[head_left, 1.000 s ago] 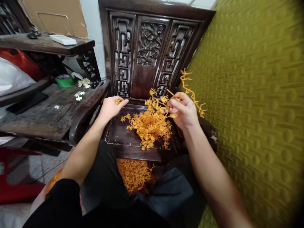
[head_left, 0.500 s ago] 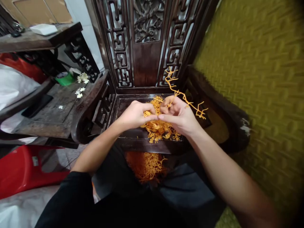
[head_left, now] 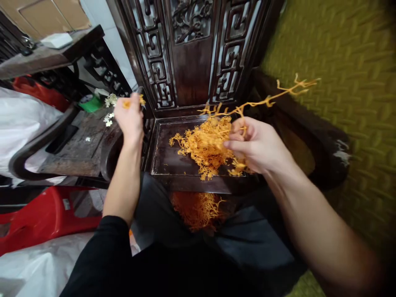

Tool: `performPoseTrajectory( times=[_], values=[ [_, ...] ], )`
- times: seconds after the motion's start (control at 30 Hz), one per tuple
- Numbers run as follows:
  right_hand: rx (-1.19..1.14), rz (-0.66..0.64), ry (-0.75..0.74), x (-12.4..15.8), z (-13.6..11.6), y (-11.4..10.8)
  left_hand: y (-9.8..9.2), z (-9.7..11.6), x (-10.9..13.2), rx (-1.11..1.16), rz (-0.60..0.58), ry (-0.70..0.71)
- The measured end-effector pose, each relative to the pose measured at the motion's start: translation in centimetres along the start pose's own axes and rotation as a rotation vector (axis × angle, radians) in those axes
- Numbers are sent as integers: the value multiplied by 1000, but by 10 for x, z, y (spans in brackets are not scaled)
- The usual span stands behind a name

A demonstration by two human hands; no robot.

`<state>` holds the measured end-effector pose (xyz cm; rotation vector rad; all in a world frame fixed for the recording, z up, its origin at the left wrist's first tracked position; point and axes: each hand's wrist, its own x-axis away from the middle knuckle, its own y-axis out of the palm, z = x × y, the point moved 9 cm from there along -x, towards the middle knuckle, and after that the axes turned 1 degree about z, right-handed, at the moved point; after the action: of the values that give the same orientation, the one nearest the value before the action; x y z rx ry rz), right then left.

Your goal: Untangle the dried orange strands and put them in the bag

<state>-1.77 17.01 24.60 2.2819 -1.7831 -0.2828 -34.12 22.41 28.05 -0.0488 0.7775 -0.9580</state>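
Note:
My right hand [head_left: 260, 144] pinches a thin orange branched stem [head_left: 262, 102], which looks like a part of an artificial plant and sticks out to the right. Beneath and left of that hand lies a tangled heap of orange sprigs [head_left: 206, 144] on the dark wooden chair seat [head_left: 163, 159]. Raised over the seat's left armrest, my left hand [head_left: 130, 117] is closed, with a small orange piece [head_left: 142, 100] showing past its fingers. That piece is slightly blurred. Between my knees, lower down, more orange stems [head_left: 201, 210] sit in shadow.
Left of me, a second dark wooden chair holds pale flower pieces [head_left: 109, 119] and a green tape roll [head_left: 90, 103]. A red plastic stool [head_left: 46, 214] and white bags [head_left: 21, 128] stand nearby. A carved chair back [head_left: 192, 74] rises ahead; yellow-green woven material [head_left: 340, 82] spans the right.
My hands were together above the heap. The left has swung up and left with an orange piece; the right has shifted right with the stem, uncovering more of the heap.

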Motion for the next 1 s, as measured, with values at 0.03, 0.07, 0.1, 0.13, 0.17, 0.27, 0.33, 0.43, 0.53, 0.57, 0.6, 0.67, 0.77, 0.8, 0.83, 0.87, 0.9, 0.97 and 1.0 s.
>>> performPoseTrajectory(
  times=[0.03, 0.07, 0.1, 0.13, 0.17, 0.27, 0.33, 0.43, 0.53, 0.57, 0.6, 0.67, 0.77, 0.8, 0.83, 0.87, 0.9, 0.97, 1.0],
  values=[
    [-33, 25, 0, 2, -4, -10, -5, -15, -4, 51, 12, -105],
    [-66, 36, -3, 4, -8, -17, -3, -23, -4, 109, -17, -175],
    [-95, 29, -5, 5, -11, -22, 3, -25, 1, 169, -68, -224],
    [-119, 5, -5, 5, -15, -24, 14, -19, 9, 221, -163, -236],
    [-135, -33, -1, 6, -17, -23, 26, -8, 20, 260, -249, -230],
    [-149, -157, 19, 7, -20, -13, 57, 30, 52, 295, -462, -184],
    [-149, -224, 34, 8, -17, -5, 73, 51, 69, 280, -588, -151],
    [-177, -302, 52, 10, -10, 6, 87, 78, 90, 249, -752, -49],
    [-241, -363, 64, 12, -5, 16, 91, 96, 98, 193, -767, 82],
    [-260, -376, 68, 14, -4, 19, 89, 96, 94, 184, -705, 86],
    [-273, -391, 75, 16, -3, 22, 84, 91, 86, 192, -608, 57],
    [-291, -431, 98, 23, -4, 28, 66, 67, 63, 262, -349, -78],
    [-306, -458, 101, 34, -13, 30, 38, 15, 35, 422, -25, -316],
    [-315, -444, 86, 35, -17, 28, 34, 1, 30, 465, 6, -379],
    [-325, -420, 66, 36, -22, 24, 33, -8, 28, 501, -1, -429],
    [-334, -392, 49, 35, -26, 20, 34, -12, 29, 529, -36, -469],
    [-342, -366, 39, 33, -28, 16, 39, -11, 34, 554, -96, -499],
    [-354, -318, 39, 29, -29, 9, 51, 4, 48, 599, -248, -525],
    [-358, -298, 41, 26, -28, 6, 58, 15, 58, 623, -338, -526]
  ],
)
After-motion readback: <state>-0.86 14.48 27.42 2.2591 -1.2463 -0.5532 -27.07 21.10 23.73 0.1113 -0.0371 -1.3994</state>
